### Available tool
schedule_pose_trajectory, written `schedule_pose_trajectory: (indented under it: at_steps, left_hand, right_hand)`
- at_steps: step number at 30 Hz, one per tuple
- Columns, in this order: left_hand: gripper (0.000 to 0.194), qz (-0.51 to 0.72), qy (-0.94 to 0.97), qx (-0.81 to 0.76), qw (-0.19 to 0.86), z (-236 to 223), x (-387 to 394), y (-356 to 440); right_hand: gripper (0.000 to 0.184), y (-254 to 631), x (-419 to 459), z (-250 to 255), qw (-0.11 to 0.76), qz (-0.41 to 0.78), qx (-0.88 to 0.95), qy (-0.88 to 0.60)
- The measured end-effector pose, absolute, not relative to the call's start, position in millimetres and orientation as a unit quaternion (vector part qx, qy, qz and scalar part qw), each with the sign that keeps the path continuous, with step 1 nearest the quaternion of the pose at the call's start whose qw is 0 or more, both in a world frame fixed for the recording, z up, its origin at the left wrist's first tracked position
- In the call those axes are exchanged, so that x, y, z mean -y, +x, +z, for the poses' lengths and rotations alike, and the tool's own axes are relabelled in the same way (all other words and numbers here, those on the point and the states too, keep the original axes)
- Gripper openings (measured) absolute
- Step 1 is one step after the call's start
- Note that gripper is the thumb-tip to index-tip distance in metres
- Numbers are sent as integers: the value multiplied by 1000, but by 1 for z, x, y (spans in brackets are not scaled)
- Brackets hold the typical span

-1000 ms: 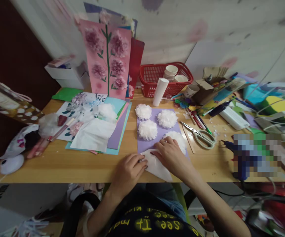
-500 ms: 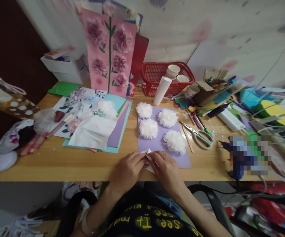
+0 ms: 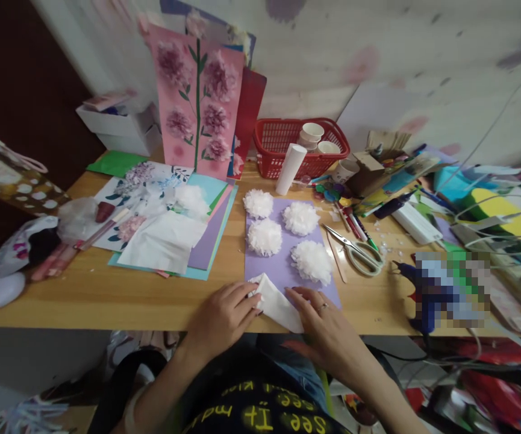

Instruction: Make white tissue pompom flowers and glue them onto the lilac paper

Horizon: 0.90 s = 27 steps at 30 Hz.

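Note:
A folded piece of white tissue paper [image 3: 279, 303] lies at the table's front edge, partly over the purple sheet [image 3: 271, 271]. Its left end is pinched in my left hand [image 3: 224, 314]. My right hand [image 3: 326, 319] is at its right side, fingers spread and the thumb held apart, fingertips at the paper's edge. Beyond both hands, white paper flowers rest on the purple sheet, the nearest flower [image 3: 312, 262] just past my right fingers. To their right are scissors [image 3: 355, 250] and a thin wooden stick [image 3: 336, 258].
A red basket [image 3: 269, 147] with paper cups stands at the back, a white paper roll [image 3: 291, 169] before it. Coloured sheets and white tissue [image 3: 161, 244] are stacked left. A glue gun [image 3: 423, 295], partly blurred out, and cables are at right. A pink flower picture [image 3: 183, 90] stands upright behind.
My right hand has moved right, away from my left, and its fingers have spread. More of the folded tissue paper shows between the hands. The view has shifted slightly.

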<state>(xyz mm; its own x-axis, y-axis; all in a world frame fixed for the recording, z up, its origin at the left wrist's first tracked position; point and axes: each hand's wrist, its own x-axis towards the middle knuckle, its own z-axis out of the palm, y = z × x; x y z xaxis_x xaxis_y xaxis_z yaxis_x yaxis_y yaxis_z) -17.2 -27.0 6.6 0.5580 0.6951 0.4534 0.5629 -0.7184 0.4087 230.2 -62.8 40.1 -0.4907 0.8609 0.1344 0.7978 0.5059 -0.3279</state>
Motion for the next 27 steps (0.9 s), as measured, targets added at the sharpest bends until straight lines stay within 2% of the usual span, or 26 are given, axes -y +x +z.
schedule_pose_trajectory:
  at_steps: [7, 12, 22, 27]
  left_hand:
    - [22, 318, 859, -386, 113, 10, 35, -10]
    - [24, 308, 859, -393, 112, 9, 36, -9]
    - [26, 271, 875, -388, 104, 11, 35, -9]
    - [25, 288, 863, -400, 112, 10, 35, -5]
  right_hand:
    - [37, 233, 62, 30, 169, 201, 859, -439]
    - [37, 226, 59, 38, 189, 201, 843, -461]
    - [19, 204, 47, 45, 371, 371, 695, -492]
    - [19, 195, 28, 42, 365, 460, 629, -509]
